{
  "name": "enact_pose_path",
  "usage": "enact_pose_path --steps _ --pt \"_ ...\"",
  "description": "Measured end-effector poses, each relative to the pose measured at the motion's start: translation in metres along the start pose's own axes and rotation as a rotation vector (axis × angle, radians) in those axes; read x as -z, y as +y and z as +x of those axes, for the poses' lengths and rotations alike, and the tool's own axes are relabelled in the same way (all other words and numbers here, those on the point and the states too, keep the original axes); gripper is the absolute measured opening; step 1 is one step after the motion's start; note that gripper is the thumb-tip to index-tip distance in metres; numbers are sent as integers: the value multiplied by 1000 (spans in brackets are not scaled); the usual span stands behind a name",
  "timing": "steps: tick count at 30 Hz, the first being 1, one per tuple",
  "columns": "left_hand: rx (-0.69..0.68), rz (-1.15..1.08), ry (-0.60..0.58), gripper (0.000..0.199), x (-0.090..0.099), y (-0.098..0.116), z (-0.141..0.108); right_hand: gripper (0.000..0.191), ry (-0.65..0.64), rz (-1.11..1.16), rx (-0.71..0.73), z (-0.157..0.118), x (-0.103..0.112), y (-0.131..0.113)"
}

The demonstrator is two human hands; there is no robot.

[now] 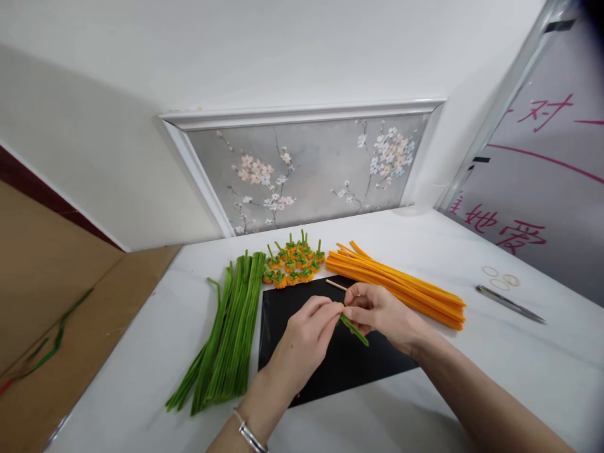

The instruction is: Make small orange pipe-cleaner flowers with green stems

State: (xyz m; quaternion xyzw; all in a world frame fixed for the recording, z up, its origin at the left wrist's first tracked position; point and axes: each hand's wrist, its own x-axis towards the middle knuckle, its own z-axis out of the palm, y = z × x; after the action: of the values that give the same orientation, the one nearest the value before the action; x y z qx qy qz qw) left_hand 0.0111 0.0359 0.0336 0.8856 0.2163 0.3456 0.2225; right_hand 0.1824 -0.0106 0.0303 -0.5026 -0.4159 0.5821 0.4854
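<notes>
Over a black mat (283, 340), my left hand (309, 330) and my right hand (377, 314) meet at the fingertips. Both pinch a small piece with a green fuzzy stem (355, 330) that sticks out down to the right; a speck of orange or yellow shows between the fingers. A thin pale stick (336, 285) lies just behind my right hand. Green fuzzy stems (236, 327) lie in a bundle left of the mat, and orange fuzzy stems (401, 280) lie in a pile to the right. Several small orange-and-green pieces (293, 261) stand behind the mat.
Silver tweezers (511, 304) and several thin rings (500, 279) lie on the white table (476, 365) at the right. A wall with a framed floral panel (321, 170) rises behind the table. Brown cardboard (94, 314) is at the left, and a board with red writing (542, 170) stands at the right.
</notes>
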Motion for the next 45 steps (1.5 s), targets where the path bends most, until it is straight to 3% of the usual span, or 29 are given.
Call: enact_pose_path --steps 2,5,9,12,15,18,21,23,26,31,37,39,45 --pt "47 -26 -2 21 -1 -2 0 25 -18 -94 80 -2 -1 0" --pt "230 -168 -52 19 -2 -3 0 8 17 -438 279 -6 -1 0" --pt "539 -532 -133 20 -1 -5 0 15 44 -875 556 -9 -2 1" --pt "670 -721 -142 21 1 -5 1 18 1 -1052 707 -7 -2 3" --pt "708 -745 -102 21 0 -5 2 13 56 -990 667 -4 2 1" --pt "656 -682 -59 18 -2 -5 1 13 135 -767 430 -3 7 -3" --pt "558 -562 -20 16 -3 -6 -1 21 70 -589 217 -2 9 -4" --pt "505 -473 -14 16 -3 -6 -1 19 21 -534 175 -3 7 -3" --pt "463 -394 -27 15 -2 -5 0 14 33 -584 228 -4 2 -2" --pt "451 -324 -32 15 -3 -1 0 15 122 -926 463 -7 -3 -2" --pt "551 -476 -80 16 -6 -2 0 16 -12 -1306 699 -8 2 -3" --pt "596 -545 -80 16 -6 -4 1 18 -32 -1278 699 -8 4 -5" --pt "671 -685 -27 17 1 -1 6 22 10 -883 667 -9 12 -13"
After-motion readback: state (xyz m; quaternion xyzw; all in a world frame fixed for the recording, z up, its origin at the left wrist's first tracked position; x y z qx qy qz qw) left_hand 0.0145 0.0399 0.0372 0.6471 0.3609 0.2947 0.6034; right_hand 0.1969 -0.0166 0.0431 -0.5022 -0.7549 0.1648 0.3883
